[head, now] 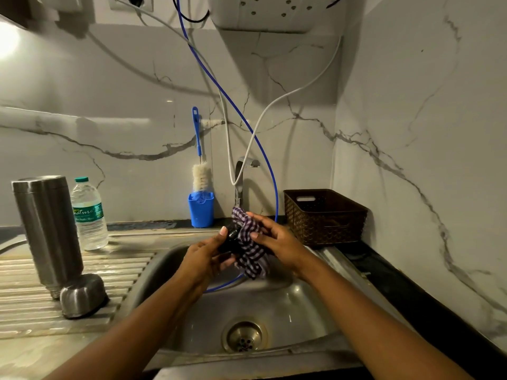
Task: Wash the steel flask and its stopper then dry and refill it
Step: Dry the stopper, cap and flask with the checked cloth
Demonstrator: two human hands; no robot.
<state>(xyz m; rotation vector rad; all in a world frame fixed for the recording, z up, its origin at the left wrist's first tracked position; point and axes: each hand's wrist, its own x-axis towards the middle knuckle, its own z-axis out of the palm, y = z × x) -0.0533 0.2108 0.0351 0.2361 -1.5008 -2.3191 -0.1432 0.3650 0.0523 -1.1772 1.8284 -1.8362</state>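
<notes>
Over the steel sink (pixel 288 297), the left hand (pixel 204 259) curls its fingers (pixel 223 231) round the black stopper (pixel 231 238). The right hand (pixel 277 239) pinches a purple checked cloth (pixel 251 253) bunched against it, just below the tap (pixel 239 185). Well left of the fingers, the steel flask (pixel 46 229) stands upside down on the ribbed bench (pixel 22 311), a steel cup (pixel 82 294) inverted just beside it and a water bottle (pixel 89 215) behind. A brown basket (pixel 326 218) sits to their right.

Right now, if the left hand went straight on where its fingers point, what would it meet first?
The checkered cloth held by the right hand, pressed against the stopper the left hand grips; beyond, probably the tap, depth unclear.
</notes>
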